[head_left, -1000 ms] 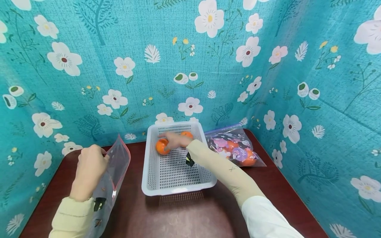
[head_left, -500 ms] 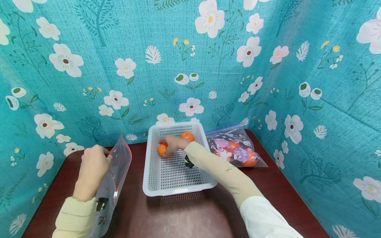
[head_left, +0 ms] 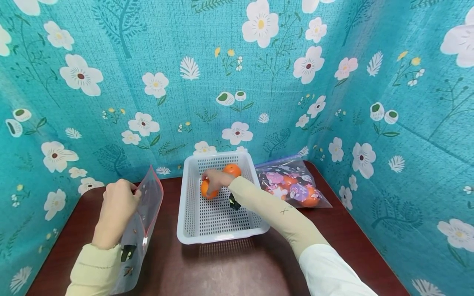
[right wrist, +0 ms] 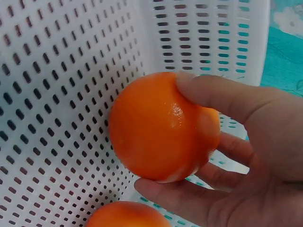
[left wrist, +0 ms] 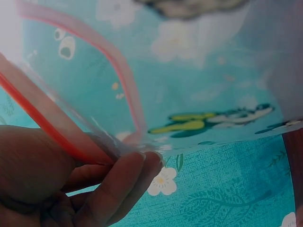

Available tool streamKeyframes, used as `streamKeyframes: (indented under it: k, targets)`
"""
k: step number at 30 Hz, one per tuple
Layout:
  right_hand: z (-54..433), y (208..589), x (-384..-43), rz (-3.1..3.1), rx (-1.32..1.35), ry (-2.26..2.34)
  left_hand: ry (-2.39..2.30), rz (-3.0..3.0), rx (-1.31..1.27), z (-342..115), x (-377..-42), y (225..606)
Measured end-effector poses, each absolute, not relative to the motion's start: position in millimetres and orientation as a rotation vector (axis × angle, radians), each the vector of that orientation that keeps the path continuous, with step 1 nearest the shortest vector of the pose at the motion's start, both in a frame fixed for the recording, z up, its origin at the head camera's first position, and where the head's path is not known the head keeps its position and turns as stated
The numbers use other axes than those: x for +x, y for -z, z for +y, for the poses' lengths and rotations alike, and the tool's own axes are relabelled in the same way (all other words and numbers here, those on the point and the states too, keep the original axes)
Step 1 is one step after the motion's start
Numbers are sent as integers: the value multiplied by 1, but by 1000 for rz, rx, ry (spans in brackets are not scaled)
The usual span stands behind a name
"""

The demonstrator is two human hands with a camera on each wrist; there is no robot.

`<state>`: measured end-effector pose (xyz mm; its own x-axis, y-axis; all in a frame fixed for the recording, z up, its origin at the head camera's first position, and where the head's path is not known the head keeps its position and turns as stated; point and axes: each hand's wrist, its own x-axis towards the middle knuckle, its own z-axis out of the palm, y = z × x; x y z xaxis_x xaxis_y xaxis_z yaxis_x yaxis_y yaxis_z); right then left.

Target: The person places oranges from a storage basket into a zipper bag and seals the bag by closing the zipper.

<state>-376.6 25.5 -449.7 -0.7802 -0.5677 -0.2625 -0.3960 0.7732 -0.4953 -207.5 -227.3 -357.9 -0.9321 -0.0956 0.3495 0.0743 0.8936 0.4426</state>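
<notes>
In the head view, my right hand (head_left: 219, 179) is inside a white perforated plastic basket (head_left: 185, 222), holding an orange (head_left: 209, 190). The right wrist view has the thumb on one side of this shiny orange (right wrist: 158, 127) and fingers curled on the other. A second orange (head_left: 232, 169) lies beside that hand, against the basket's far side. At the left, my left hand (head_left: 117, 207) pinches the top edge of a clear zip bag (head_left: 138, 234) with a red seal. Its mouth gapes, and in the left wrist view thumb and fingertips grip the red-edged rim (left wrist: 75, 146).
Right of the basket lies another clear printed zip bag (head_left: 268, 179) with a purple seal, holding several oranges. Everything stands on a dark red-brown table (head_left: 222, 271). A teal flowered cloth (head_left: 207, 82) hangs behind and along the right side.
My right hand has closed round the orange and shifted it slightly right and nearer inside the basket. The left hand keeps its hold on the bag, moving only a little.
</notes>
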Motion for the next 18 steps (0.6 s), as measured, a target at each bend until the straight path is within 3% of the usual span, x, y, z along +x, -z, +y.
streamKeyframes:
  k: [18]
  targets:
    - [34, 421, -376, 2512, -790, 838, 674, -2707, 16, -224, -211, 361]
